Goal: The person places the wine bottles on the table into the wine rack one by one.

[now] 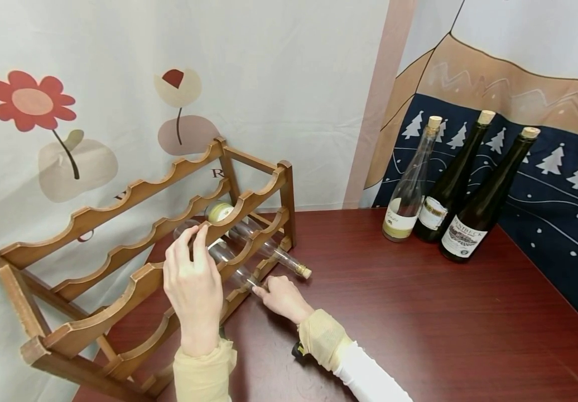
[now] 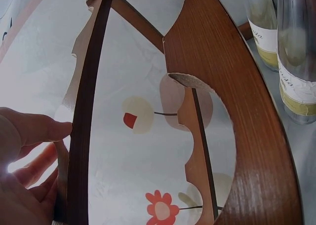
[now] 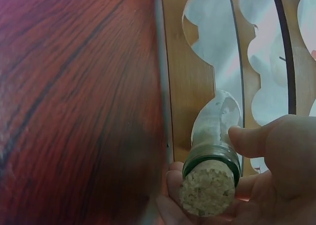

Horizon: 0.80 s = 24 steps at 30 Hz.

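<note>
A wooden wine rack [image 1: 140, 279] stands at the left of the table. My left hand [image 1: 193, 279] is at its upper front rail, thumb and fingers holding the wood in the left wrist view. Low at the rack's right end, my right hand [image 1: 281, 298] grips the neck of a clear glass wine bottle [image 3: 212, 146]. That bottle lies in the lower row with its cork [image 3: 207, 188] facing outward; the rail hides part of its body. Beside it on the right lies another clear corked bottle [image 1: 274, 251] with a yellow-green label.
Three corked bottles stand at the back right: a clear bottle [image 1: 401, 212], a dark bottle [image 1: 452, 176] and another dark bottle [image 1: 487, 201] with a white label. The dark red table [image 1: 394, 324] reaches back to a printed cloth [image 1: 289, 84] behind the rack.
</note>
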### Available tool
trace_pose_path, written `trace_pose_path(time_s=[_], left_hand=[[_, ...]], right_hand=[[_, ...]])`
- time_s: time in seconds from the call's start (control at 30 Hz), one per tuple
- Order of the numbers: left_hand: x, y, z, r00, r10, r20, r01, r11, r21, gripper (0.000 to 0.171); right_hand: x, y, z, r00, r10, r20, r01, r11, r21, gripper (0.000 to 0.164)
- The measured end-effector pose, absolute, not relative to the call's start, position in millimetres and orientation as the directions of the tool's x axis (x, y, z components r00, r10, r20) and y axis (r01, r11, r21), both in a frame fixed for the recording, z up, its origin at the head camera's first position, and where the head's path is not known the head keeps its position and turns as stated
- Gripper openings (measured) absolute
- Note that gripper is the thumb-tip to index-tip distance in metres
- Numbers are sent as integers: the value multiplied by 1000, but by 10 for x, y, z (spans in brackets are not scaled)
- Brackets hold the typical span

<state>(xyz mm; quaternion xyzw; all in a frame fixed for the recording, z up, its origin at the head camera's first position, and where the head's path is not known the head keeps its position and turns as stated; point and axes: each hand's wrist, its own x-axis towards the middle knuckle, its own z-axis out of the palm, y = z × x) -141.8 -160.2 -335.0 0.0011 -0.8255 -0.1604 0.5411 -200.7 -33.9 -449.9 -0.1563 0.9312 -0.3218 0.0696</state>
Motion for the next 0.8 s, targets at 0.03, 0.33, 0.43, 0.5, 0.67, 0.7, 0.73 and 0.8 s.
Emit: trace_pose_path(time_s=[0.03, 0.33, 0.43, 0.5, 0.67, 0.7, 0.73, 0.8], left_hand=[[-1420, -1602, -3350, -414, -175, 893, 173, 948, 266, 35], [-1421, -1602, -3347, -412, -177, 894, 170, 949, 266, 33], [-1420, -1599, -3344, -410, -176, 895, 171, 949, 266, 33], [-1419, -1599, -3345, -409, -176, 895, 172, 949, 265, 33], [-1422, -1597, -3349, -404, -177, 897, 172, 949, 264, 32], [-1425, -1596, -3348, -402, -177, 898, 173, 949, 264, 32], [-1426, -1596, -3348, -401, -176, 899, 173, 949, 263, 32], [-1429, -1594, -3347, -400, -176, 900, 173, 949, 263, 31]], right_hand=[[-2009, -336, -4500, -941, -338, -20, -253, 743, -619, 33], [-2028, -282, -4497, -935, -354, 27, -285, 703, -652, 28], [-2040, -240, -4486, -930, -368, 22, -288, 687, -667, 27], [-2056, -207, -4472, -923, -383, 38, -312, 685, -658, 26], [-2119, -98, -4419, -907, -402, 123, -391, 699, -599, 23], [-2133, -70, -4399, -906, -400, 137, -398, 699, -594, 23], [-2148, -39, -4380, -906, -396, 148, -403, 702, -588, 23], [-2185, 30, -4335, -909, -386, 157, -400, 701, -591, 23]])
